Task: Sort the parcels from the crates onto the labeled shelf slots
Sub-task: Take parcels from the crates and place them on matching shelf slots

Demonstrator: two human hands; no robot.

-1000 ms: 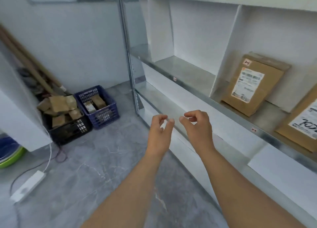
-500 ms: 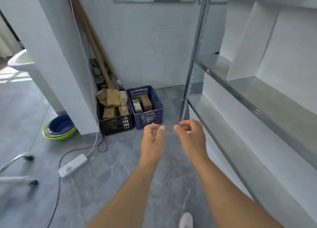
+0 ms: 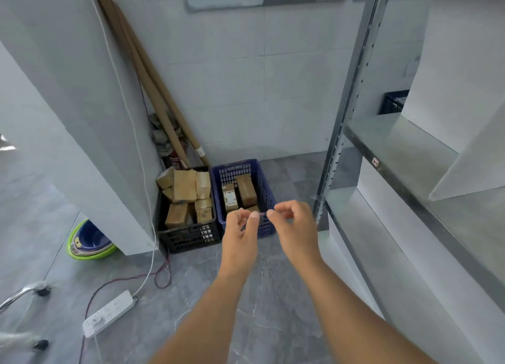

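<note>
Two crates stand on the floor against the tiled wall. The black crate [image 3: 188, 236] is piled with several brown cardboard parcels [image 3: 184, 190]. The blue crate [image 3: 265, 188] to its right holds a few parcels, one with a white label [image 3: 230, 199]. My left hand [image 3: 240, 236] and my right hand [image 3: 293, 231] are stretched out side by side in front of the blue crate, fingers loosely curled, holding nothing. The metal shelf [image 3: 404, 155] runs along the right, its near slots bare.
A white power strip [image 3: 109, 313] with cables lies on the floor at the left. A green and blue basin [image 3: 90, 242] sits behind a white pillar [image 3: 82, 117]. Long cardboard tubes [image 3: 153, 90] lean in the corner. A wheeled chair base [image 3: 24, 295] is at the far left.
My view has swung left from the shelf with its two large parcels to the crates, which are now closer. Both hands stay empty and held out together.
</note>
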